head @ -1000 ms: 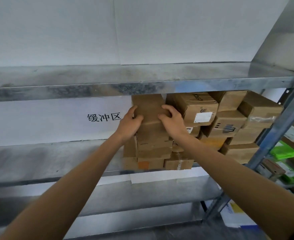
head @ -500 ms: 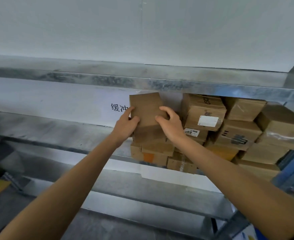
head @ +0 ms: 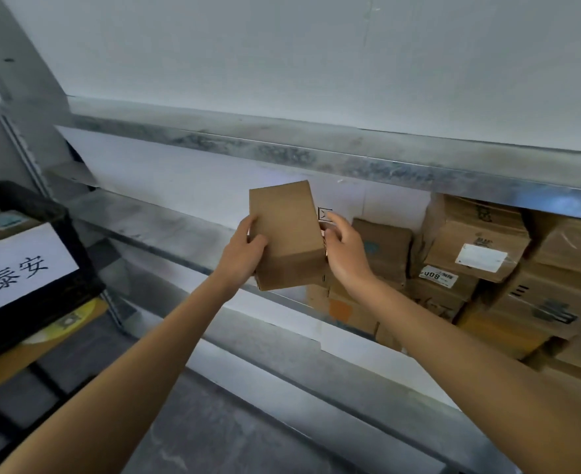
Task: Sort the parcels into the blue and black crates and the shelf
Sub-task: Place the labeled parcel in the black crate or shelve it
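The left hand [head: 244, 254] and right hand [head: 345, 254] gripped a plain brown parcel [head: 287, 236] by its sides, lifted in front of the metal shelf [head: 179, 230]; stacked parcels [head: 470, 265] sat at right; a black crate [head: 42, 268] stood at left

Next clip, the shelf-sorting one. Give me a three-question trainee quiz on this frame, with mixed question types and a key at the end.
1. True or false: the left hand and the right hand both hold the plain brown parcel.
2. Where is the black crate relative to that parcel? A) to its left B) to its right C) directly above it
3. Fill in: the stacked parcels on the shelf lie to the held parcel's ____.
Key: 1 true; 2 A; 3 right.
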